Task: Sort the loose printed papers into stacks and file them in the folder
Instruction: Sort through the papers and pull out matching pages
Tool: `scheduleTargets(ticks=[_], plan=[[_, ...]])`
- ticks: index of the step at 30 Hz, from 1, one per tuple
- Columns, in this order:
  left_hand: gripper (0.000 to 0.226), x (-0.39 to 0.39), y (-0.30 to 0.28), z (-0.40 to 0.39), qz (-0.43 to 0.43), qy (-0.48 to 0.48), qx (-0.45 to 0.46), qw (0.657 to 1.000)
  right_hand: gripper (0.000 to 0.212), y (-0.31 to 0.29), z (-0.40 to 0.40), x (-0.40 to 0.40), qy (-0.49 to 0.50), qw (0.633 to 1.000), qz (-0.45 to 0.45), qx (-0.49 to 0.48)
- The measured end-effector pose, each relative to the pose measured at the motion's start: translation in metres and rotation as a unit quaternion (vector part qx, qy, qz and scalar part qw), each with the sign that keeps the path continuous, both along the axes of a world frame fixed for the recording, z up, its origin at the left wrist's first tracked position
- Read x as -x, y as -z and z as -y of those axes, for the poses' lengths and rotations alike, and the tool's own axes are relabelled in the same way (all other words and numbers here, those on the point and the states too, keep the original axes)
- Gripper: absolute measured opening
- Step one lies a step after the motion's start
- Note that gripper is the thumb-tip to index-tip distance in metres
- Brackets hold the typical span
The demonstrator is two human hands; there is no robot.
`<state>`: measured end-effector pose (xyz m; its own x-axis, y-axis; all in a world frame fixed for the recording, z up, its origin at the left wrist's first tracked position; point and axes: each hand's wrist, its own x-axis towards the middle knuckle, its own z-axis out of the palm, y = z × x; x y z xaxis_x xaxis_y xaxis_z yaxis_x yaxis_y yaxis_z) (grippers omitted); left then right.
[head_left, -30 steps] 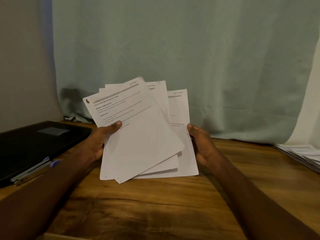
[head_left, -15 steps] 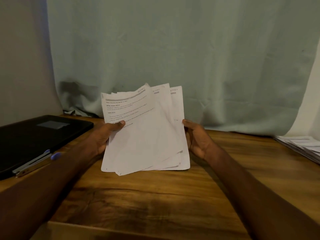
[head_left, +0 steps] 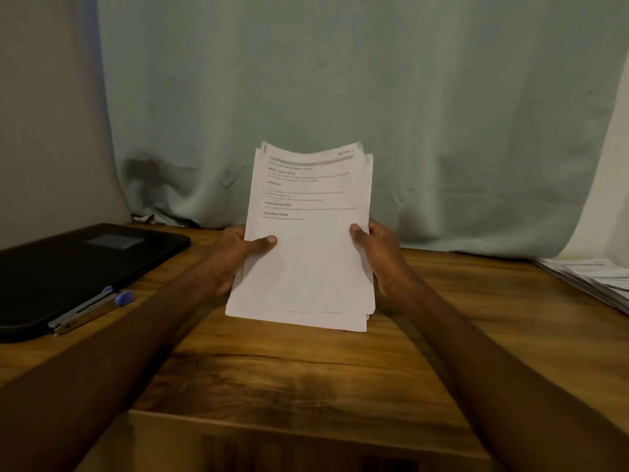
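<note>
Both hands hold one bundle of printed papers (head_left: 306, 240) upright, its bottom edge on or just at the wooden table (head_left: 306, 376) near the middle – contact hard to confirm. Left hand (head_left: 235, 258) grips the bundle's left edge, thumb curled over the front sheet, fingers hidden behind. Right hand (head_left: 377, 257) grips the right edge the same way, thumb on the front, fingers behind. The sheets are roughly squared up; a few edges stick out at the top right and along the bottom. Front sheet shows printed headings and text lines on the upper half, with the lower half blank. Top of the bundle bends slightly back toward the curtain (head_left: 340, 97).

Black folder (head_left: 78, 267) lies flat and closed on the left part of the table, well apart from the bundle, with a grey label patch on its cover. A pen (head_left: 92, 310) with a blue cap lies just beside the folder's near edge – touching it or not, cannot tell. More printed papers sit as a second stack (head_left: 592, 277) at the far right edge of the table, partly cut off by the frame. Pale green curtain hangs behind the table; a plain wall (head_left: 44, 114) is at left.
</note>
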<state>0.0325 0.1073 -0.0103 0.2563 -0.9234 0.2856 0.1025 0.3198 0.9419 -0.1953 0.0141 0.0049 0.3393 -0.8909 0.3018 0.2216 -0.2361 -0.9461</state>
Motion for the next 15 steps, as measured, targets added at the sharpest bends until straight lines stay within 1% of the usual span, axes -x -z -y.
scheduleTargets(ticks=[3,5,7,9,11,13,15], plan=[[0.023,0.019,-0.014,0.003,-0.006,-0.082,0.058,0.995,0.028,-0.014,-0.013,0.008,0.028,0.995,0.010,0.090],[0.021,0.030,-0.027,0.004,-0.010,-0.102,0.123,0.987,0.032,-0.029,-0.019,0.015,0.077,0.985,0.008,0.153],[0.023,0.042,-0.037,0.005,-0.014,-0.105,0.158,0.982,0.031,-0.043,-0.024,0.022,0.108,0.977,0.014,0.183],[0.028,0.050,-0.040,0.005,-0.011,-0.104,0.154,0.983,0.033,-0.047,-0.026,0.027,0.116,0.977,0.011,0.181],[0.035,0.052,-0.033,0.006,0.007,-0.092,0.127,0.988,0.038,-0.038,-0.027,0.031,0.110,0.982,-0.010,0.153],[0.036,0.054,-0.017,0.004,0.040,-0.091,0.094,0.991,0.043,-0.017,-0.026,0.037,0.093,0.989,-0.044,0.109],[0.035,0.054,0.001,0.003,0.050,-0.100,0.065,0.992,0.049,0.006,-0.025,0.041,0.084,0.989,-0.090,0.081]])
